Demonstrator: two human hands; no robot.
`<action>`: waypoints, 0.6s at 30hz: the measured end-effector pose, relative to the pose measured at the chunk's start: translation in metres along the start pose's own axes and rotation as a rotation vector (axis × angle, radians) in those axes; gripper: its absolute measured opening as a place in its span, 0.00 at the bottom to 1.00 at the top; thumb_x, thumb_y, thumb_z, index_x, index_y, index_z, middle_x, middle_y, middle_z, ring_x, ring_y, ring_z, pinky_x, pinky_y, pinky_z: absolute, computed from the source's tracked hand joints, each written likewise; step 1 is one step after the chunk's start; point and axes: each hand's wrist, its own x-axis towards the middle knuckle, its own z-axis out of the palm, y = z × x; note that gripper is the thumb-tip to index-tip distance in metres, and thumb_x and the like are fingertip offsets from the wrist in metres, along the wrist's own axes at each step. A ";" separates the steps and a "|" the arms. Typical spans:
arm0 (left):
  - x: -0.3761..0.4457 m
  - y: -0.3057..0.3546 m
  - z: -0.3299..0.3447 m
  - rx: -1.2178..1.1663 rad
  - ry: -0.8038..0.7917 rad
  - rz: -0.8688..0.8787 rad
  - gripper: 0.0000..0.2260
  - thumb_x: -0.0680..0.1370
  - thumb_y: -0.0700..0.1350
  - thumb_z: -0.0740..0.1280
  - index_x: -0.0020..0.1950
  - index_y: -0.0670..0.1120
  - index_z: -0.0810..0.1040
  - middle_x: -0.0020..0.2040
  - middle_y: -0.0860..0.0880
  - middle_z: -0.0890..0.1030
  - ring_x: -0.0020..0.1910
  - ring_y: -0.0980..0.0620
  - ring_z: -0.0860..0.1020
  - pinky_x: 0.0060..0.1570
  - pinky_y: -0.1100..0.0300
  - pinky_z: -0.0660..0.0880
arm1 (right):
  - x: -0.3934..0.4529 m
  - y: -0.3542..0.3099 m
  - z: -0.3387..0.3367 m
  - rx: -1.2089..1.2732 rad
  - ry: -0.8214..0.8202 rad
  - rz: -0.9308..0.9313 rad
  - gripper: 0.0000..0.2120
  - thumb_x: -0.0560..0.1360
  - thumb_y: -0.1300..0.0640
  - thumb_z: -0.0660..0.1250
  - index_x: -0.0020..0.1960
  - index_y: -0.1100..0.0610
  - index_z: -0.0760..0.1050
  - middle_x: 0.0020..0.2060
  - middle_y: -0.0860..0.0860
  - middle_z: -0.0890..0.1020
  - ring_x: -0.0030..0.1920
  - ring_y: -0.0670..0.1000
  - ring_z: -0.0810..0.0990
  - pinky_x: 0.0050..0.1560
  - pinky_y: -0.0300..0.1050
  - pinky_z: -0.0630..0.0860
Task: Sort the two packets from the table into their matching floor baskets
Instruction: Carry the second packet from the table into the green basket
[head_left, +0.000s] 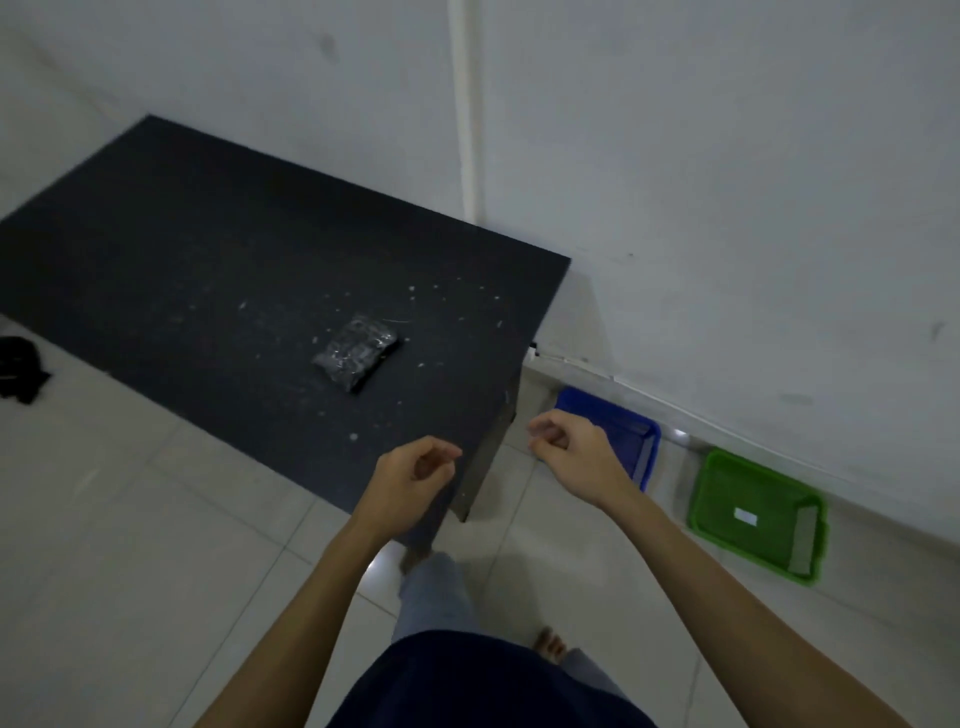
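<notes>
Both hands empty, fingers loosely curled: my left hand (415, 470) over table (208, 260) near corner, right hand (569, 449) past table edge, above blue basket (641, 441). Green basket (727, 499) beside it on floor, by wall; small white item inside. Dark packet (356, 352) flat on tabletop, apart from both hands, nearer left. Nothing btwn.
</notes>
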 end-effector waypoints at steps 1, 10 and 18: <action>0.000 -0.009 -0.011 -0.006 0.013 -0.008 0.07 0.79 0.41 0.71 0.54 0.50 0.84 0.49 0.55 0.86 0.49 0.68 0.81 0.47 0.78 0.73 | 0.005 -0.008 0.010 -0.002 -0.018 -0.003 0.07 0.78 0.57 0.69 0.56 0.56 0.81 0.41 0.44 0.81 0.43 0.39 0.79 0.44 0.31 0.73; 0.057 -0.098 -0.133 -0.020 0.050 -0.074 0.08 0.79 0.40 0.70 0.55 0.51 0.84 0.48 0.55 0.86 0.50 0.64 0.82 0.47 0.78 0.74 | 0.100 -0.079 0.124 0.042 -0.072 0.150 0.06 0.77 0.55 0.71 0.54 0.52 0.82 0.44 0.50 0.84 0.46 0.46 0.82 0.49 0.38 0.77; 0.133 -0.151 -0.216 0.032 -0.113 -0.082 0.08 0.79 0.38 0.70 0.55 0.48 0.84 0.49 0.48 0.86 0.47 0.56 0.84 0.46 0.76 0.75 | 0.173 -0.125 0.199 0.115 0.045 0.338 0.08 0.76 0.55 0.72 0.55 0.52 0.81 0.44 0.51 0.84 0.49 0.50 0.82 0.46 0.36 0.73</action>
